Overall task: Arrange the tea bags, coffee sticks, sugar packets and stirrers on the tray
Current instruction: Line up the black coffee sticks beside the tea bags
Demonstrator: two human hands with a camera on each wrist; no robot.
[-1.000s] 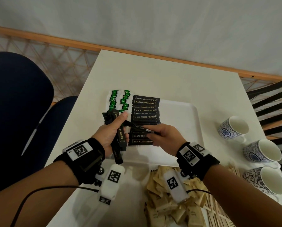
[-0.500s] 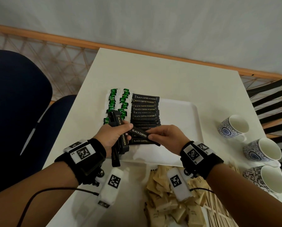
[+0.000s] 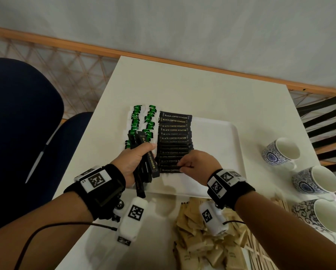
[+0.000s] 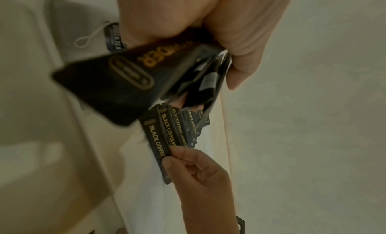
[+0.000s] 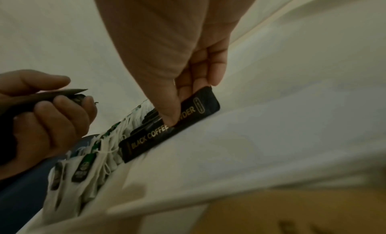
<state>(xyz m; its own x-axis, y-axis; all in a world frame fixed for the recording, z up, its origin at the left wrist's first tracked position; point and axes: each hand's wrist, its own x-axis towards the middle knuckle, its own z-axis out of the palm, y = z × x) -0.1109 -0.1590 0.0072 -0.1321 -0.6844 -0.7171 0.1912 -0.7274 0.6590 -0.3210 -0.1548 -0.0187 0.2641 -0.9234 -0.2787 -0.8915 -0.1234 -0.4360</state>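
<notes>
On the white tray (image 3: 217, 133), coffee sticks (image 3: 175, 137) stacked in a column beside tea bags (image 3: 141, 121), right hand (image 3: 199, 165) pinching the nearest stick (image 5: 171, 125) against the tray, left hand (image 3: 133, 162) gripping a bundle (image 3: 146, 162) of sticks, sugar packets (image 3: 202, 246) and stirrers (image 3: 260, 250) on the table (image 3: 182, 84).

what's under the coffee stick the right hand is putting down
The right hand pinches the nearest coffee stick, lying on the white tray and overlapping the next stick in the row; how far is hidden.
</notes>
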